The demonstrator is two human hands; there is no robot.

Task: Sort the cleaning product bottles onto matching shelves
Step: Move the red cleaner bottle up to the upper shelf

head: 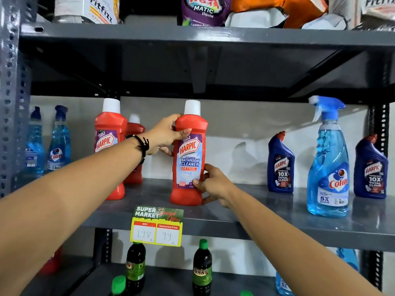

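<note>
A red Harpic bathroom cleaner bottle (189, 154) with a white cap stands upright on the middle grey shelf (245, 212). My left hand (167, 134) grips its upper left side below the neck. My right hand (213, 185) holds its lower right side near the base. Two more red Harpic bottles stand to the left: one in front (110, 135) and one behind it (134, 133), partly hidden by my left arm. Two dark blue Harpic bottles (281, 165) (370, 169) and a blue Colin spray bottle (328, 163) stand to the right.
Two Colin spray bottles (58, 139) stand at the shelf's far left. A price tag (157, 226) hangs on the shelf's front edge. Dark bottles with green caps (202, 268) stand on the lower shelf. Detergent pouches and packs (205, 9) fill the top shelf.
</note>
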